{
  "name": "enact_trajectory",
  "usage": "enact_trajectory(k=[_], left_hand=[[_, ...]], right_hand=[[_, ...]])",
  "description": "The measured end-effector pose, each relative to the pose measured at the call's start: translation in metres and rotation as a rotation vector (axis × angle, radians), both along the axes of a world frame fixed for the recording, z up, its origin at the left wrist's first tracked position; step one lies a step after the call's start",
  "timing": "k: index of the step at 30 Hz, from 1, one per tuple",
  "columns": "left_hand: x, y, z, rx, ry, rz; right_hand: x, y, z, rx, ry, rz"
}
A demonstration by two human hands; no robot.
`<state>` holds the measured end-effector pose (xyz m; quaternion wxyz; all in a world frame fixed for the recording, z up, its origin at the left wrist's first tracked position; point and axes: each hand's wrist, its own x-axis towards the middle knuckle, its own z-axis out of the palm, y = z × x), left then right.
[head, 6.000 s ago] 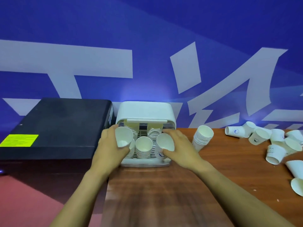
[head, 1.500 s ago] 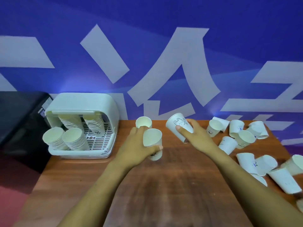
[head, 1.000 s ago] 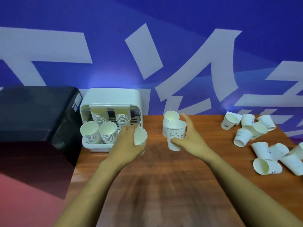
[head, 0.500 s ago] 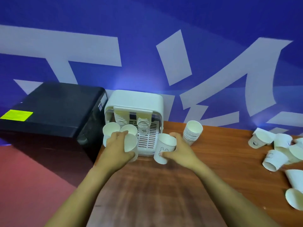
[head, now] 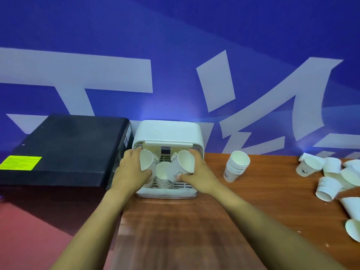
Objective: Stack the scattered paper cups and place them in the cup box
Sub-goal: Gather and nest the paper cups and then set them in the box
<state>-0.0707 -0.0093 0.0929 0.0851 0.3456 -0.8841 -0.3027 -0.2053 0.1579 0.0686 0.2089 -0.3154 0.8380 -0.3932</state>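
Cup box: white, open-fronted, directly ahead of both hands.
Left hand: holds a paper cup at the box's left side.
Right hand: grips a printed cup at the box's right.
Cup stack: upright, right of the right hand.
Scattered cups: far right on the table.

Both hands with their cups now over the cup box, off the table

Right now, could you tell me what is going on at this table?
A person is loading paper cups into the white cup box. The left hand holds one cup and the right hand another, both at the box's open front. A stack and loose cups remain on the table.
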Motion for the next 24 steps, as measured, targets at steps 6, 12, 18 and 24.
enact_trajectory(k=[6,12,18,24], left_hand=[[-0.008,-0.025,-0.025,-0.014,0.059,-0.026],[-0.015,-0.043,-0.049,-0.058,-0.097,-0.088],[-0.016,-0.038,-0.079,-0.001,-0.171,-0.147],[-0.018,-0.038,-0.083,-0.018,-0.194,-0.116]], right_hand=[[0.006,-0.036,-0.016,0.023,0.032,-0.049],[0.006,-0.064,-0.035,0.157,0.107,-0.038],[0.01,-0.064,-0.051,0.121,0.076,-0.052],[0.024,-0.048,-0.074,0.213,0.074,0.131]])
